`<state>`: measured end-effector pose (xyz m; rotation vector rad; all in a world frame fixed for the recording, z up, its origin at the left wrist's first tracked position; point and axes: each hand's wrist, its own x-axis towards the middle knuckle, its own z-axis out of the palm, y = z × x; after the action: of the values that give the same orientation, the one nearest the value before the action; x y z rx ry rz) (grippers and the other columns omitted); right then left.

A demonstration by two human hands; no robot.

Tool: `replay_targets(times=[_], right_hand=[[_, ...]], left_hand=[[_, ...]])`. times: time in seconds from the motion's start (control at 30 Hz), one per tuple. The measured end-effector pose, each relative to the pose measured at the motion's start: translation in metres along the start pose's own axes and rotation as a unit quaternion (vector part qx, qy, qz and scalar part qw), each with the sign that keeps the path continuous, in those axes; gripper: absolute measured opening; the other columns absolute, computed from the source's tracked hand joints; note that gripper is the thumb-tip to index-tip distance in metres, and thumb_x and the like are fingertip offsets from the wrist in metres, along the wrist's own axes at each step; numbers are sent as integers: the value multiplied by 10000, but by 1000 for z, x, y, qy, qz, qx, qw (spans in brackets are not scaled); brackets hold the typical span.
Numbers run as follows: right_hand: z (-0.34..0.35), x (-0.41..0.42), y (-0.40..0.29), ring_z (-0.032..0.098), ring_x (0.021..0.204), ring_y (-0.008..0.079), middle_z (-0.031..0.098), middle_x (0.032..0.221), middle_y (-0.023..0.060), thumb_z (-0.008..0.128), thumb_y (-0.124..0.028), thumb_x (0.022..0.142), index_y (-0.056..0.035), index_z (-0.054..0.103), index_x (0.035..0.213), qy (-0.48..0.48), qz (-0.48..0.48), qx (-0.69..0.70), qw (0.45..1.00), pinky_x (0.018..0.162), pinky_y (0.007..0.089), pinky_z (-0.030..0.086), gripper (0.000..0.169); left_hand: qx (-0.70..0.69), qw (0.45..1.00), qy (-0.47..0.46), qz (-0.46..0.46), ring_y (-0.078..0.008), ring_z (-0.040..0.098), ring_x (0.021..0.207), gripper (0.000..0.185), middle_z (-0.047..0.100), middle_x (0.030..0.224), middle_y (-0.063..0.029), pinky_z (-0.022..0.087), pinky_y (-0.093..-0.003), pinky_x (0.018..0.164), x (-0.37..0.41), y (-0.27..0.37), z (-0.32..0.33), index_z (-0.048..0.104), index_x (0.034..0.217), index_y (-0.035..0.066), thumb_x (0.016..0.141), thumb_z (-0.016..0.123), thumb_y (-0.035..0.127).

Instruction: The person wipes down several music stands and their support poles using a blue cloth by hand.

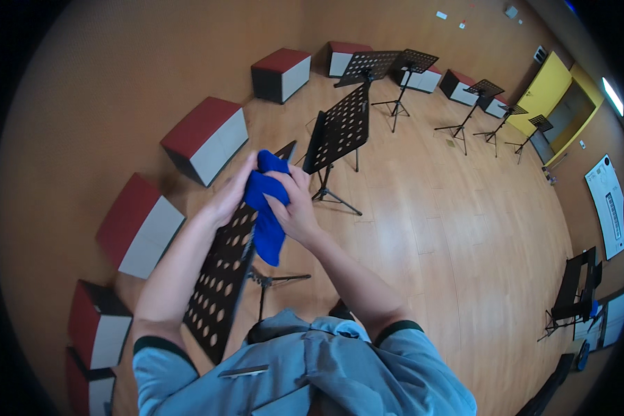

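Note:
A blue cloth (pixel 268 229) is bunched in my right hand (pixel 295 205), its loose end hanging down past the edge of a black music stand desk (pixel 219 281). Holes run all over that desk, which tilts lengthwise in front of me. My left hand (pixel 233 191) lies along the left side of the cloth, over the upper part of the desk. Its fingers look straight and together; whether they grip the cloth or the desk is partly hidden. Below, the tripod base (pixel 264 281) of this stand shows on the wooden floor.
A second perforated music stand (pixel 343 127) stands just beyond my hands. Farther off are more stands (pixel 415 62), near an open yellow door (pixel 543 93). Red-topped boxes with white fronts (pixel 205 138) line the wall. At right stands a black keyboard stand (pixel 574 286).

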<state>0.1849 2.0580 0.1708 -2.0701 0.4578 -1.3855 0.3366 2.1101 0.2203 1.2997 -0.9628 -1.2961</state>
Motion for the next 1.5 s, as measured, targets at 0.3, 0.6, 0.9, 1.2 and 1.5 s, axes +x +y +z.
replay_targets(times=[0.3,0.6,0.9,1.2,1.5], right_hand=[[-98,68,111,580,1010,199,613,1109,90,512,-372,955,-56,494,1260,146,371,626,671,876,328,481,440],[-312,115,185,614,878,272,602,1066,148,398,-672,866,-114,493,1284,41,449,651,611,698,403,527,704],[-462,156,413,509,935,105,576,995,25,488,-227,977,-23,542,1131,221,152,235,934,848,260,423,261],[-689,32,547,442,787,89,546,977,-33,462,-523,936,-153,542,1199,288,515,243,770,682,241,385,462],[-875,-102,531,398,1295,267,402,1432,88,335,-637,908,-166,354,1419,628,404,378,547,1092,467,274,695]], left_hand=[[425,903,-11,69,-270,232,1391,849,226,1494,-232,231,-368,1115,84,80,102,118,1487,76,871,624,368],[296,932,-188,91,-263,407,1270,1071,357,1393,-193,380,-362,1029,270,85,279,19,1480,74,732,774,208],[26,971,-180,-154,-207,570,1060,437,568,1184,-104,488,-346,886,461,48,405,455,1284,59,889,615,160],[-74,926,-339,-150,-218,592,994,483,583,1126,-134,499,-341,853,696,-26,650,485,1243,-1,870,620,275],[59,698,-661,-269,-166,590,993,491,606,1127,-98,478,-285,861,737,-89,935,515,1248,0,920,573,360]])
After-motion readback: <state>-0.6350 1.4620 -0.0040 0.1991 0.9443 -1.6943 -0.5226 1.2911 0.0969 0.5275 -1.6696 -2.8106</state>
